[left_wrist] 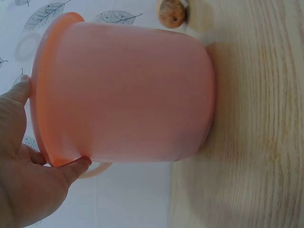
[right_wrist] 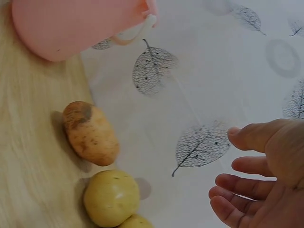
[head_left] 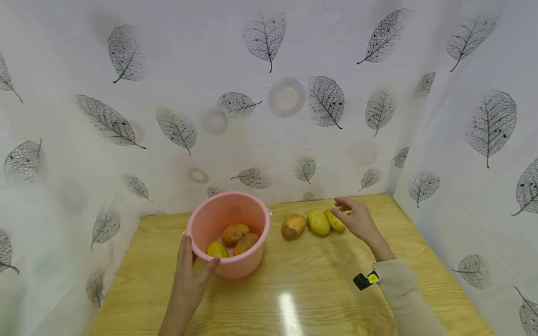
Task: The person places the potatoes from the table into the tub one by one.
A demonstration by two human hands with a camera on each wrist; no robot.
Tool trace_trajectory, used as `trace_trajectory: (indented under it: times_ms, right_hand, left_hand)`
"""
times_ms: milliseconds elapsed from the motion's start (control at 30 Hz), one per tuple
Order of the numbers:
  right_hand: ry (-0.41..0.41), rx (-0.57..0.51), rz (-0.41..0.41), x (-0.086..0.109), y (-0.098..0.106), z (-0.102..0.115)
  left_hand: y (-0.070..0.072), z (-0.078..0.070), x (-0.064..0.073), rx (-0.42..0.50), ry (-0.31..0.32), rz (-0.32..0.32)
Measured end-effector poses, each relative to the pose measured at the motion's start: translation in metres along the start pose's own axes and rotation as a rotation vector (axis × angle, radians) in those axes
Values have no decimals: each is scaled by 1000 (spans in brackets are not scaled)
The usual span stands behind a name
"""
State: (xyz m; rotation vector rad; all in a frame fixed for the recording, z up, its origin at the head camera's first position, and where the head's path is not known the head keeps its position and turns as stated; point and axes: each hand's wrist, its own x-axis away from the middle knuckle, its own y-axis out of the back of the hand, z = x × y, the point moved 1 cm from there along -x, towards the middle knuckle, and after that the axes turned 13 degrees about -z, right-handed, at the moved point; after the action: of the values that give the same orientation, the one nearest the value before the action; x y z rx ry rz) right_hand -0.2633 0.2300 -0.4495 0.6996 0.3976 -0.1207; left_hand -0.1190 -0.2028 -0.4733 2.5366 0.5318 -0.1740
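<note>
A pink bucket [head_left: 248, 267] stands on the table, with two brown potatoes [head_left: 235, 233] and a yellow potato [head_left: 217, 249] inside. My left hand [head_left: 187, 282] grips its near left rim, fingers on the outer side and thumb on the front edge; the left wrist view shows that hold on the rim [left_wrist: 42, 95]. To the right of the bucket lie a brown potato [head_left: 293, 227] and two yellow potatoes [head_left: 318, 222] in a row. Over the rightmost one hovers my right hand [head_left: 357, 221], fingers loosely bent and holding nothing, as the right wrist view confirms.
The wood-grain table [head_left: 328, 289] carries a bright light reflection near its front. A white curtain with leaf prints [head_left: 286, 154] hangs behind the table and along both sides. On the right sleeve [head_left: 395, 280] sits a small black device [head_left: 362, 281].
</note>
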Motion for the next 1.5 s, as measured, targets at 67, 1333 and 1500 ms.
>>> trace_trajectory:
  times_ms: [67,1333,1500]
  right_hand:
    - [-4,6,-1,1,-7,-5]
    - [-140,183,-41,28,-84,-54]
    - [-159,209,-46,28,-88,-52]
  left_hand:
    - [0,0,0,-2,2,-1]
    - [-3,-1,0,20,-5,-27]
    - [-3,-3,0,5,18,-15]
